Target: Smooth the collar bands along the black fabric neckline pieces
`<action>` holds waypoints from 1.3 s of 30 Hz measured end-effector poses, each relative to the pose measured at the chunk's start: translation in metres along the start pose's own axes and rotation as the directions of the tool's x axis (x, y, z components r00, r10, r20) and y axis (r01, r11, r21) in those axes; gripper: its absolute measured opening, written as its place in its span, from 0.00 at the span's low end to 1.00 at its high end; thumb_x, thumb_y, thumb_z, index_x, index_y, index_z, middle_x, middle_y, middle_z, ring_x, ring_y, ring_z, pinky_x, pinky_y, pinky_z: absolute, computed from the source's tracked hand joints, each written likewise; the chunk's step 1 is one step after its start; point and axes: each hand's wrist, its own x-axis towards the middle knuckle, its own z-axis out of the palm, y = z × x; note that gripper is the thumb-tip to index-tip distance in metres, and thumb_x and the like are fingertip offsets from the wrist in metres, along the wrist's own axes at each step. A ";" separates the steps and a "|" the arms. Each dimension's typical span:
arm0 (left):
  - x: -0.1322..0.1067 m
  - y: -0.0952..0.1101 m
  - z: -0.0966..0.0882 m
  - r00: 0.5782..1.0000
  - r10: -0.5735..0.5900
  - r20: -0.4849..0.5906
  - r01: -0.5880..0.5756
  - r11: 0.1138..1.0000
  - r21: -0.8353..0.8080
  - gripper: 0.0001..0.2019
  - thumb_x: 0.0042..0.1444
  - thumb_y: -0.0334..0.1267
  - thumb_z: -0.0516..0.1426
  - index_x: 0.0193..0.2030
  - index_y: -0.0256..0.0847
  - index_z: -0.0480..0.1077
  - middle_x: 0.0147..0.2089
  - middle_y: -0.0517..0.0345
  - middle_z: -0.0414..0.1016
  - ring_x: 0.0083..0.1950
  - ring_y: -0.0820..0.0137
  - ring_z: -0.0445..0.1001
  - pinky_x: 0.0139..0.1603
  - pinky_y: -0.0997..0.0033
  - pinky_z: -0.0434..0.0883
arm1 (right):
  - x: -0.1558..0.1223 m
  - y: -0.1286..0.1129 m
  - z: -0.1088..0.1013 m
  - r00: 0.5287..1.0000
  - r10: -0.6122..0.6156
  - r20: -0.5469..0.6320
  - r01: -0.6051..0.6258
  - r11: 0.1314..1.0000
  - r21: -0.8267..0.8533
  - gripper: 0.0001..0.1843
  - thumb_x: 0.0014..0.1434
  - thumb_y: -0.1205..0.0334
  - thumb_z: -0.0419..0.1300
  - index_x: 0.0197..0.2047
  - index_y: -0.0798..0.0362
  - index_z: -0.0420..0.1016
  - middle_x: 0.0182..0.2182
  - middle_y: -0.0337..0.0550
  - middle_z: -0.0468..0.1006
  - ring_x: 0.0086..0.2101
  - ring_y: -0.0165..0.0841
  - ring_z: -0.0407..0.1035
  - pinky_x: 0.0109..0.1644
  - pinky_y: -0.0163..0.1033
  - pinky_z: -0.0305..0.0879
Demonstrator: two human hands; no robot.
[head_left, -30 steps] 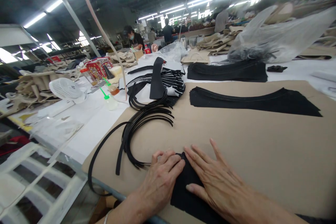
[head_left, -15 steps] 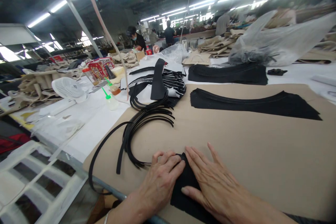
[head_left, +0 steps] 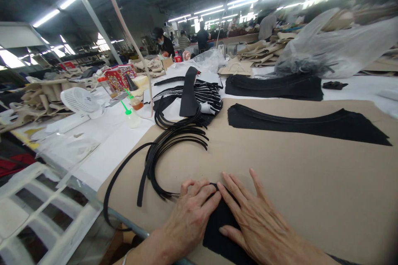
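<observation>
A black fabric piece (head_left: pixel 222 225) lies on the tan sheet (head_left: pixel 289 165) at the near edge of the table, partly covered by both hands. My left hand (head_left: pixel 195 211) has its fingers curled and pressed together on the piece's far left edge. Across its right side rests my right hand (head_left: pixel 258 219), flat with fingers spread and thumb out over the cloth. Just left of my left hand is a bundle of curved black strips (head_left: pixel 151 165), one of them looping over the table edge.
Two stacks of curved black fabric pieces (head_left: pixel 298 122) lie farther back. Behind the strips sits a pile of black and white cut pieces (head_left: pixel 189 93). To the left are a white fan (head_left: pixel 79 101) and a green-tipped bottle (head_left: pixel 132 118). Clear plastic (head_left: pixel 336 49) lies at right; people work beyond.
My right hand has shifted slightly to the right, with its fingers spread a little wider on the fabric. My left hand stays at the edge. The view has tilted slightly.
</observation>
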 end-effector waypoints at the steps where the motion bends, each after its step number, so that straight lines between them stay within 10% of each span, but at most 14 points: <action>1: 0.000 0.000 0.000 1.000 0.003 -0.008 -0.003 1.000 0.006 0.24 0.60 0.24 0.47 0.62 0.44 0.60 0.58 0.58 0.69 0.62 0.66 0.59 0.62 0.62 0.46 | 0.000 0.000 0.000 1.000 -0.002 0.005 0.002 1.000 -0.009 0.35 0.65 0.50 0.54 0.67 0.65 0.54 0.66 0.62 0.53 0.65 0.49 0.46 0.67 0.67 0.30; 11: 0.000 -0.001 0.002 0.999 0.036 -0.027 -0.035 0.997 0.062 0.22 0.61 0.28 0.49 0.62 0.42 0.60 0.57 0.55 0.70 0.62 0.65 0.60 0.62 0.61 0.49 | 0.008 -0.004 -0.002 0.998 0.021 -0.057 -0.022 0.999 -0.029 0.30 0.67 0.53 0.51 0.64 0.67 0.59 0.63 0.63 0.60 0.63 0.49 0.52 0.67 0.67 0.31; 24: 0.004 0.002 -0.003 0.995 -0.009 -0.101 0.008 1.000 -0.009 0.21 0.60 0.24 0.47 0.56 0.44 0.66 0.54 0.56 0.72 0.59 0.65 0.63 0.59 0.59 0.54 | 0.000 0.013 -0.015 0.973 0.155 0.174 -0.195 0.948 0.251 0.39 0.65 0.46 0.53 0.71 0.54 0.42 0.64 0.52 0.59 0.60 0.45 0.59 0.65 0.65 0.48; 35: 0.010 0.003 -0.005 0.994 -0.085 -0.066 0.084 0.996 -0.017 0.22 0.61 0.24 0.46 0.60 0.45 0.63 0.52 0.54 0.71 0.56 0.64 0.65 0.57 0.57 0.57 | -0.005 0.004 -0.007 0.990 0.116 0.085 -0.129 0.977 0.169 0.34 0.63 0.50 0.58 0.67 0.57 0.57 0.62 0.52 0.63 0.59 0.47 0.59 0.65 0.60 0.10; 39: 0.017 0.001 -0.006 0.995 -0.095 0.014 0.094 0.993 0.068 0.25 0.61 0.24 0.48 0.63 0.49 0.61 0.50 0.55 0.71 0.53 0.63 0.65 0.55 0.56 0.59 | -0.007 0.002 -0.006 0.989 0.126 0.075 -0.137 0.974 0.181 0.35 0.63 0.50 0.58 0.67 0.58 0.56 0.62 0.52 0.64 0.59 0.46 0.59 0.66 0.59 0.11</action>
